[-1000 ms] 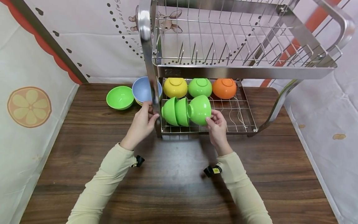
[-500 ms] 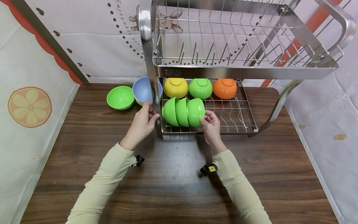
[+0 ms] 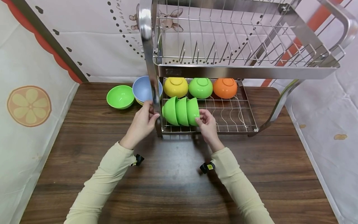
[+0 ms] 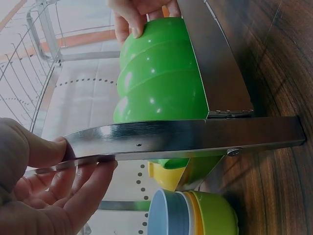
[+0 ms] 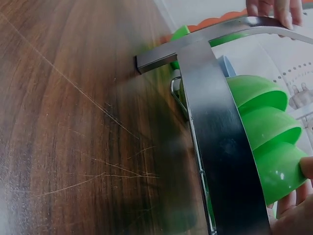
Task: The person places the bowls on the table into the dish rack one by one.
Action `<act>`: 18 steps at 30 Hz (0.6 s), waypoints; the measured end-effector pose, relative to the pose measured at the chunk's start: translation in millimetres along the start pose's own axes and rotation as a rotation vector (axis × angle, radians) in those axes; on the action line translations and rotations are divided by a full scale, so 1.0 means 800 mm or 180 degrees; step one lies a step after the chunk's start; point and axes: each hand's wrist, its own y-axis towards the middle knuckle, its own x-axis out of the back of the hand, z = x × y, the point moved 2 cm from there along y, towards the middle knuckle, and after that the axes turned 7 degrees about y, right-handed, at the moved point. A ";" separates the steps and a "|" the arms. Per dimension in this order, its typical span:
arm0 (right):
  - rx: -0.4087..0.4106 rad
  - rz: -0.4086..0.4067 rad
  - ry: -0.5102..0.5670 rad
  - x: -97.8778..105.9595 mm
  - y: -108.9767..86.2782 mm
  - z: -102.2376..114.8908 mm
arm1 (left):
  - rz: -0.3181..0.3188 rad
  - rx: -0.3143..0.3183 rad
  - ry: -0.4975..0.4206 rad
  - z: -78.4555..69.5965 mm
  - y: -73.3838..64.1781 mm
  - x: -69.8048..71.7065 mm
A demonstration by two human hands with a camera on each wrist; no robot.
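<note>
Leftward along the lower shelf (image 3: 235, 119), the right hand (image 3: 208, 125) has brought its green bowl (image 3: 193, 112) snugly into the middle green bowl (image 3: 181, 112), itself nested in the leftmost green bowl (image 3: 169, 111); the left hand (image 3: 143, 122) has stayed at the rack's post (image 3: 152, 77).

White cloth (image 3: 103, 53), softly creased and printed with dots, hearts and fruit, surrounds the wood-grained brown tabletop (image 3: 173, 193), whose surface carries fine pale lines in the right wrist view. On it stands the two-tier rack (image 3: 246, 72), all brushed flat metal bars and thin wires. Its upper front rail crops the tops of the back row: a yellow bowl (image 3: 175, 88), a green back-row bowl (image 3: 200, 89) and an orange bowl (image 3: 225, 89), foot rings showing. The post partly covers a stack topped by a blue bowl (image 3: 142, 88); beside that, a glossy green bowl on the table (image 3: 120, 97) sits upright.

The three front bowls, smooth and round-walled, lie on their sides, mouths to the right. The right hand pinches the last one's rim, thumb outside; the left hand grips the post between thumb and fingers. Below the pale sleeves (image 3: 112, 168) hang small black wrist devices (image 3: 138, 160).
</note>
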 end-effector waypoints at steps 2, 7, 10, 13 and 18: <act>0.0030 0.0018 -0.0123 -0.001 0.000 0.000 | 0.0013 -0.0007 -0.0001 0.000 0.000 0.000; 0.0006 0.0049 -0.0265 -0.003 -0.001 0.000 | 0.0024 -0.0030 0.0000 -0.001 0.000 -0.001; -0.0007 0.0066 -0.0320 -0.005 -0.003 0.004 | 0.0022 -0.0021 0.0003 -0.002 0.000 -0.001; -0.0015 0.0092 -0.0386 -0.009 -0.009 0.017 | 0.0037 -0.0006 -0.0009 -0.002 0.000 0.000; -0.0003 0.0137 -0.0479 -0.015 -0.016 0.030 | 0.0057 0.0024 -0.0030 0.000 -0.001 0.000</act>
